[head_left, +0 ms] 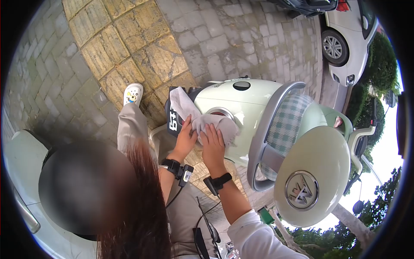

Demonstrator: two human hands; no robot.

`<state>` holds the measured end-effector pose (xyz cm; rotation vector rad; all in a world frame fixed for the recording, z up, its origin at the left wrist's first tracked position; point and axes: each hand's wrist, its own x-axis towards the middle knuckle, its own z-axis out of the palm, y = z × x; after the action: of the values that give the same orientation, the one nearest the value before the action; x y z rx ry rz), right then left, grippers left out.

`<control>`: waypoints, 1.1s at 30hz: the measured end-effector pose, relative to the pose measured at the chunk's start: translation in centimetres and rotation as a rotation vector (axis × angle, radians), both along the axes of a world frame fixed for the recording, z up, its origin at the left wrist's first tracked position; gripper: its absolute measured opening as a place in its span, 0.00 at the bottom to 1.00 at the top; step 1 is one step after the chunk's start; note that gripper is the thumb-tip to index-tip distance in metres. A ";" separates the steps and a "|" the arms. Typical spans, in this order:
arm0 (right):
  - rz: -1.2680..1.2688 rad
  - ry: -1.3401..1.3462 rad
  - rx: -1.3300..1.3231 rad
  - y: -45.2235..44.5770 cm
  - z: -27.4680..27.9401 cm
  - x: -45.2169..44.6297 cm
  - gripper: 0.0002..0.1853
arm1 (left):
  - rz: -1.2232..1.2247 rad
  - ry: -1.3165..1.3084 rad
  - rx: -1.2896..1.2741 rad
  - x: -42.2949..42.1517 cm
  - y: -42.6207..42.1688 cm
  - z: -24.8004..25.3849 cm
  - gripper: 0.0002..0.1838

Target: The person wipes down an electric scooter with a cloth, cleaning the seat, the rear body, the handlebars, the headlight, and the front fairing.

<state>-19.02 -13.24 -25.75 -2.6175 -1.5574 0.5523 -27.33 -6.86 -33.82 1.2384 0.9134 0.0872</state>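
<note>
A pale grey cloth [189,105] lies over the rear of a light green scooter [241,99], partly covering a round chrome-rimmed lamp [223,113]. My left hand [184,140] grips the near edge of the cloth beside the dark number plate [173,121], one finger stretched along it. On the same cloth, farther along the scooter body, rests my right hand [213,142], its fingers spread and pressed flat. Both wrists wear black straps, and a small device [186,175] is fixed at the left one. The cloth's underside is hidden.
A grey rail [254,164] curves round the checked seat [290,118], beside a round cream backrest [312,177] with a chrome emblem. Another pale scooter [26,155] stands at left. A white car [345,21] is parked beyond the grey paving [215,43]. Long hair [142,207] hangs at lower left.
</note>
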 end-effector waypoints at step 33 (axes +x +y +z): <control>-0.227 0.080 -0.005 7.2 -3.5 4.0 0.12 | -0.225 0.053 -0.211 1.8 6.1 -1.4 0.23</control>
<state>-14.99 -6.06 -29.22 -2.6904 -1.2166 0.6333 -25.57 -0.75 -35.17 1.1422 0.8013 -0.2163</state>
